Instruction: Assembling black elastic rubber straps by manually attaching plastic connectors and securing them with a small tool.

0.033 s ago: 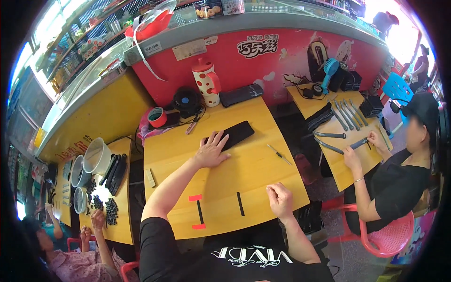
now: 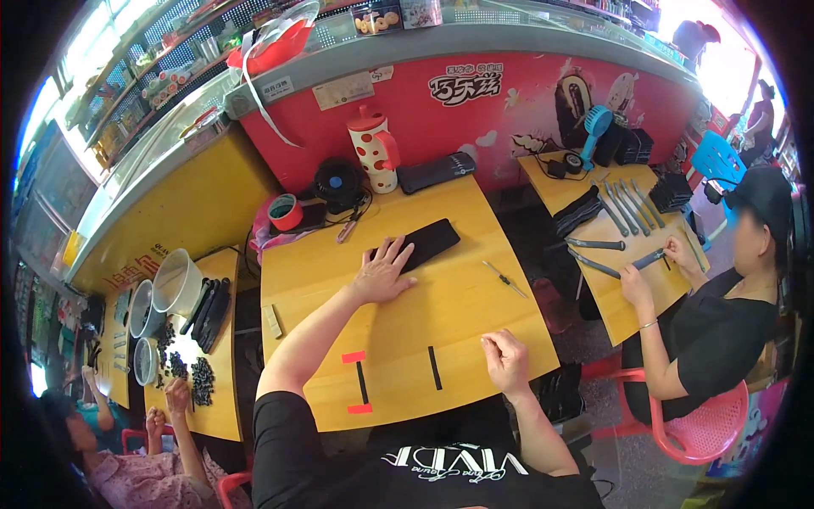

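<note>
My left hand (image 2: 383, 270) lies flat with fingers spread, partly over the near end of a flat black rectangular piece (image 2: 434, 241). What the piece is made of is hard to tell. Over the right front part of the table my right hand (image 2: 506, 360) is curled into a loose fist, and anything inside it is hidden. Between my arms a short black strip (image 2: 435, 368) lies on the wooden table (image 2: 475, 310). To its left is another black strip (image 2: 362, 383) with red tape (image 2: 353, 357) across its ends. A thin pointed tool (image 2: 504, 278) rests near the right edge.
At the back stand a spotted tumbler (image 2: 373, 153), a small black fan (image 2: 337, 182), a tape roll (image 2: 284, 212) and a black case (image 2: 437, 172). A small pale bar (image 2: 271, 322) is at the left edge. A co-worker (image 2: 712, 322) handles grey tubes at right; others sit at left by plastic tubs (image 2: 176, 284).
</note>
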`<action>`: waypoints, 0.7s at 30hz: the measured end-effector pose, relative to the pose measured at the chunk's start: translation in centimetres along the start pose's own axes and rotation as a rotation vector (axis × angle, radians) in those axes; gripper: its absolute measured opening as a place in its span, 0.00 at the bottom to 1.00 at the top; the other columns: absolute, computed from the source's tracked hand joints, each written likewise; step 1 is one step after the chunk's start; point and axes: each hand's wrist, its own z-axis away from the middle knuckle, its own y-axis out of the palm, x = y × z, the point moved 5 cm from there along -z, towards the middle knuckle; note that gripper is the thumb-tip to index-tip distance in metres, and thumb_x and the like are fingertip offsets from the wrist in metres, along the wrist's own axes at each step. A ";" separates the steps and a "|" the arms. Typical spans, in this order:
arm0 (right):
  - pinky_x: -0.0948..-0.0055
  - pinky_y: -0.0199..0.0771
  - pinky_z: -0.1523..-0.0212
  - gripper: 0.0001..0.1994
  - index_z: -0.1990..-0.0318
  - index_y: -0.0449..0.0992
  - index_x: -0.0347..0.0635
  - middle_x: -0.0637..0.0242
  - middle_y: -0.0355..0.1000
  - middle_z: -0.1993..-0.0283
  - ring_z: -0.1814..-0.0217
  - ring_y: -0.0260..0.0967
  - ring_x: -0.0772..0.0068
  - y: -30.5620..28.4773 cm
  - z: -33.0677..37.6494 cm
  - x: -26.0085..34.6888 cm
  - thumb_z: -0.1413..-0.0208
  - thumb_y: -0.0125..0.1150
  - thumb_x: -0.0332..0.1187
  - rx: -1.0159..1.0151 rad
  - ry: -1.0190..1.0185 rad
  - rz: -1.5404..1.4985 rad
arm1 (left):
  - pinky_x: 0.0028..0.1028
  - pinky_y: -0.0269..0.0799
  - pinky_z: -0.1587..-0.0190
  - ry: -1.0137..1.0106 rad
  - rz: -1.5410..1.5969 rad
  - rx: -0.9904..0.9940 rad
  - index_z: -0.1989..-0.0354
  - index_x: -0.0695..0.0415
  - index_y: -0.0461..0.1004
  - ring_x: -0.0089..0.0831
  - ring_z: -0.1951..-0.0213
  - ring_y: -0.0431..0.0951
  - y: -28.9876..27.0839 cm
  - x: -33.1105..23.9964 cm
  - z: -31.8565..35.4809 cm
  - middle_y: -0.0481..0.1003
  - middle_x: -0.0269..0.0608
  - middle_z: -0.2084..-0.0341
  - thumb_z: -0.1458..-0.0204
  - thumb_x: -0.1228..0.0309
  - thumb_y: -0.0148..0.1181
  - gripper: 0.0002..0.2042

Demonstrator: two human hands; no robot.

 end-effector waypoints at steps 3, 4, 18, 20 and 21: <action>0.67 0.67 0.74 0.02 0.67 0.74 0.35 0.57 0.71 0.72 0.73 0.71 0.57 0.1 0.2 -0.3 0.45 0.58 0.24 -0.005 -0.022 0.014 | 0.54 0.48 0.36 0.022 0.031 -0.054 0.31 0.54 0.53 0.49 0.30 0.48 -0.1 -0.1 0.3 0.49 0.50 0.31 0.42 0.48 0.50 0.34; 0.67 0.67 0.74 0.02 0.67 0.74 0.35 0.57 0.71 0.72 0.73 0.71 0.57 0.1 0.2 -0.3 0.45 0.58 0.24 -0.017 -0.022 0.015 | 0.54 0.49 0.36 0.022 0.059 -0.080 0.32 0.54 0.54 0.48 0.30 0.49 -0.1 0.0 0.5 0.51 0.49 0.31 0.41 0.50 0.49 0.33; 0.65 0.70 0.71 0.03 0.67 0.75 0.35 0.55 0.73 0.70 0.70 0.72 0.54 0.1 0.5 -0.7 0.44 0.58 0.25 -0.012 -0.033 -0.008 | 0.43 0.63 0.44 0.140 -0.108 -0.239 0.48 0.61 0.72 0.45 0.39 0.65 -2.5 -1.3 0.6 0.68 0.47 0.41 0.42 0.61 0.54 0.19; 0.64 0.71 0.71 0.03 0.67 0.75 0.35 0.55 0.73 0.70 0.70 0.73 0.53 0.0 0.4 -0.7 0.44 0.58 0.25 -0.008 -0.020 -0.002 | 0.42 0.64 0.45 0.163 -0.158 -0.231 0.48 0.61 0.72 0.45 0.40 0.65 -2.5 -1.2 0.4 0.68 0.48 0.41 0.42 0.62 0.53 0.19; 0.64 0.71 0.70 0.03 0.67 0.75 0.35 0.55 0.73 0.70 0.69 0.73 0.53 0.0 0.5 -0.6 0.44 0.58 0.25 -0.001 -0.007 0.006 | 0.41 0.64 0.46 0.163 -0.136 -0.201 0.49 0.61 0.72 0.44 0.42 0.67 -2.2 -0.9 0.2 0.69 0.47 0.43 0.43 0.63 0.54 0.18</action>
